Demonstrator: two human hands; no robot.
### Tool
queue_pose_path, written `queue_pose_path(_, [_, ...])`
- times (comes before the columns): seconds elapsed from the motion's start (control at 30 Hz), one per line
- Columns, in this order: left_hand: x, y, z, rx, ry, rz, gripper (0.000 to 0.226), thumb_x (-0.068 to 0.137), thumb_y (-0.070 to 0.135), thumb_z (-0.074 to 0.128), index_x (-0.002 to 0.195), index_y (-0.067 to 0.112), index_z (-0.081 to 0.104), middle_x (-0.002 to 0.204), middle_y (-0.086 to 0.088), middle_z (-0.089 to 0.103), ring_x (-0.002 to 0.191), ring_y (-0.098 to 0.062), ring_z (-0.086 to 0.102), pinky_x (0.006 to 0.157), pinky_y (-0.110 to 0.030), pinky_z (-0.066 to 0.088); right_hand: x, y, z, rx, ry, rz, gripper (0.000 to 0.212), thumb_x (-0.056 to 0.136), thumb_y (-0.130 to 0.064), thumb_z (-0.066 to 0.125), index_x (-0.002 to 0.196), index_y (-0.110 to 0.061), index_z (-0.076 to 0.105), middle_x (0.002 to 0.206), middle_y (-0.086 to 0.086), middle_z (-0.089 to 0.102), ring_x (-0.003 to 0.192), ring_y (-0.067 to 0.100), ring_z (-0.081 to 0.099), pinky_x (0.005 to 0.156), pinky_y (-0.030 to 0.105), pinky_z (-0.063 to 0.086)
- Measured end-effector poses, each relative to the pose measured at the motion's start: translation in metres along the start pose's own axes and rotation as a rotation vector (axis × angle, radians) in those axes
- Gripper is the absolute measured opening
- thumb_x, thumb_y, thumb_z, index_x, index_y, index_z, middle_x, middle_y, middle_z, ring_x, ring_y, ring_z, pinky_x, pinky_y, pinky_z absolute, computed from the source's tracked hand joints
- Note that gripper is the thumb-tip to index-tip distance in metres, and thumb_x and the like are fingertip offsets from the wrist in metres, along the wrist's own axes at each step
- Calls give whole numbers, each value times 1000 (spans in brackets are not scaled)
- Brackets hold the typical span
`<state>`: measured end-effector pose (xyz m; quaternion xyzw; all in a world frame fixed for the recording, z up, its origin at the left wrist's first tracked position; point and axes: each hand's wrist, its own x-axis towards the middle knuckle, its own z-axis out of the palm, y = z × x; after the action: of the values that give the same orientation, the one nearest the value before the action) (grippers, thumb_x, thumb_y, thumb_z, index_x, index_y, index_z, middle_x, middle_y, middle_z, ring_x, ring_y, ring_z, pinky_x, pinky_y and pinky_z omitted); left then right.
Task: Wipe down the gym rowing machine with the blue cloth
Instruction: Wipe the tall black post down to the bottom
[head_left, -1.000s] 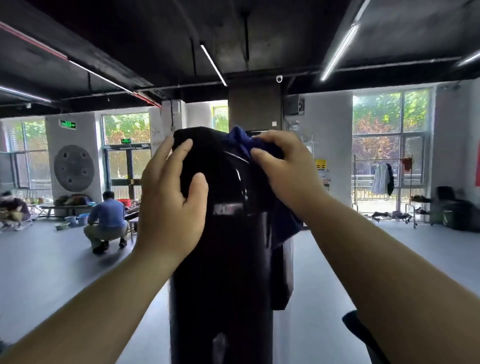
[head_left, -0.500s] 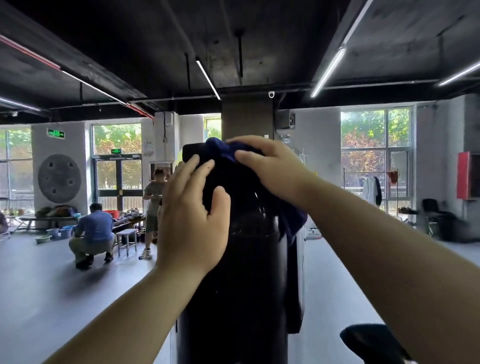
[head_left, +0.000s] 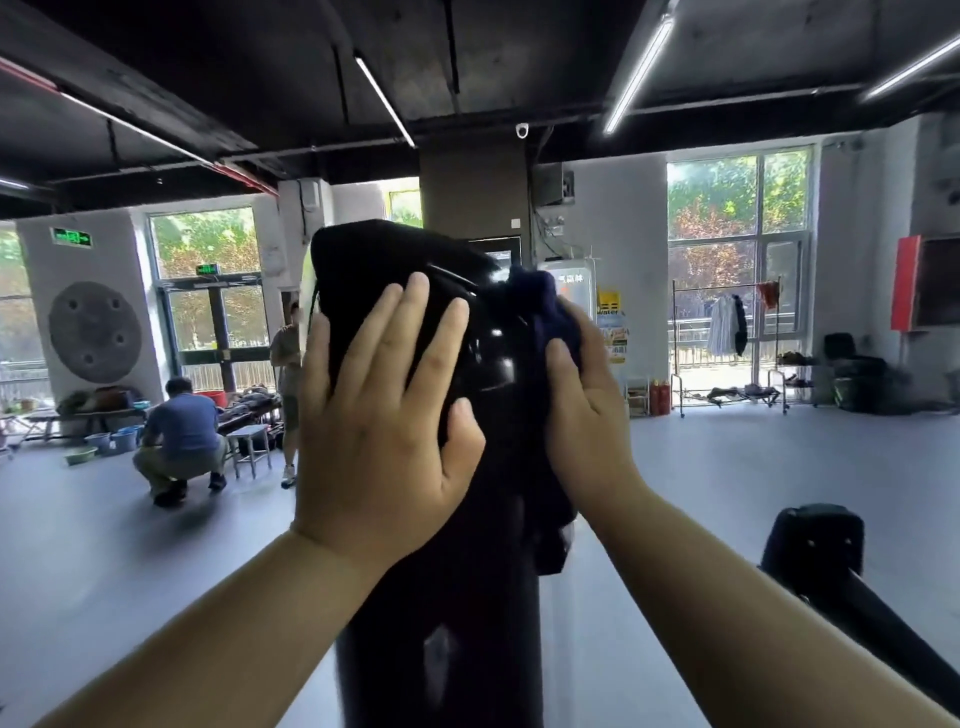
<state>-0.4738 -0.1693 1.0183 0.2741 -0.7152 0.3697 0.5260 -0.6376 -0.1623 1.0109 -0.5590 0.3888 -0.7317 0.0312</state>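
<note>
A: Okay, starting with left grip (head_left: 384, 415)?
B: Spread flat against the upper front of the rowing machine (head_left: 457, 623), fingers straight, thumb alongside. Holding nothing.
A: And right grip (head_left: 589, 415)?
B: Wrapped on the blue cloth (head_left: 543, 306), pressing it to the machine's right side, level with the left grip. Thumb laid over the fabric; remaining fingers hidden behind it.
A: Cloth position?
B: Bunched between right palm and the black housing, poking up above the knuckles, with a tail hanging down the right side below the wrist.
A: Machine itself?
B: Tall glossy black column, upright, filling centre frame, rounded at the top. Second black padded part (head_left: 815, 540) at lower right, apart from both grips.
A: Background?
B: Grey floor (head_left: 727, 493). Far left, crouching person (head_left: 179, 431) in a blue top between a small stool (head_left: 249, 441) and blue basins (head_left: 111, 441); standing person (head_left: 290, 358) just behind. By the right window, clothes rack (head_left: 727, 322). Too blurred for more.
</note>
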Motion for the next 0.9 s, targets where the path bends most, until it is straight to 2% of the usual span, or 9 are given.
queue_pose_path(0.13, [2,2,-2,39,-38,175,56,89,25,43,143,10,49,153,-12,40,142,-30,35,117,-57,21,24,-3,0,-8,-16,-51,42,97,-35,40,139,-37,48,135,-17,55,124,-4,49,109,31,40])
queue_pose_path(0.2, [1,4,-3,46,-66,234,54,88,26,44,140,11,53,152,-12,41,142,-31,36,117,-56,22,-15,17,-1,25,11,-26,45,98,-34,38,142,-44,39,143,-22,47,131,-6,41,110,26,36])
queue_pose_path(0.33, [-2,8,-2,86,-88,250,52,87,26,46,135,11,58,152,-15,40,142,-37,34,115,-58,21,-103,57,-2,38,15,75,52,97,-34,38,144,-55,30,147,-30,39,137,-6,35,114,29,33])
queue_pose_path(0.43, [-2,10,-2,108,-94,261,52,85,26,47,133,12,59,151,-15,42,141,-39,34,114,-61,22,-74,44,-7,49,-26,138,46,98,-41,35,138,-62,28,134,-47,38,127,-22,33,104,9,29])
queue_pose_path(0.47, [-2,10,-3,105,-98,263,52,85,26,48,133,12,59,151,-15,42,141,-39,34,114,-61,22,-54,36,-7,95,-54,132,42,99,-44,33,136,-62,31,132,-46,40,126,-22,34,102,8,29])
queue_pose_path(0.6, [-2,9,-4,86,-106,272,53,84,26,49,135,13,57,151,-14,41,142,-40,32,116,-60,19,-23,22,-7,449,-129,105,48,100,-48,31,145,-38,42,146,-10,50,138,10,42,115,42,31])
queue_pose_path(0.7, [-4,8,-5,111,-133,306,56,81,30,51,134,11,58,151,-15,42,142,-40,31,116,-59,18,-73,44,-11,419,-110,113,51,101,-30,28,151,-27,35,153,-12,41,143,7,33,121,43,23])
queue_pose_path(0.77, [-11,17,-4,175,-217,397,56,81,35,52,131,12,62,150,-12,44,142,-36,32,117,-60,16,-107,55,-15,465,-109,216,53,99,-34,32,151,-27,36,153,-12,42,143,7,34,121,44,21])
queue_pose_path(0.9, [-23,51,-4,226,-532,422,71,84,62,44,135,14,60,146,-8,51,143,-24,35,112,-72,0,-109,49,-38,868,-193,675,49,101,-44,23,136,-33,56,130,0,66,121,18,61,102,39,43])
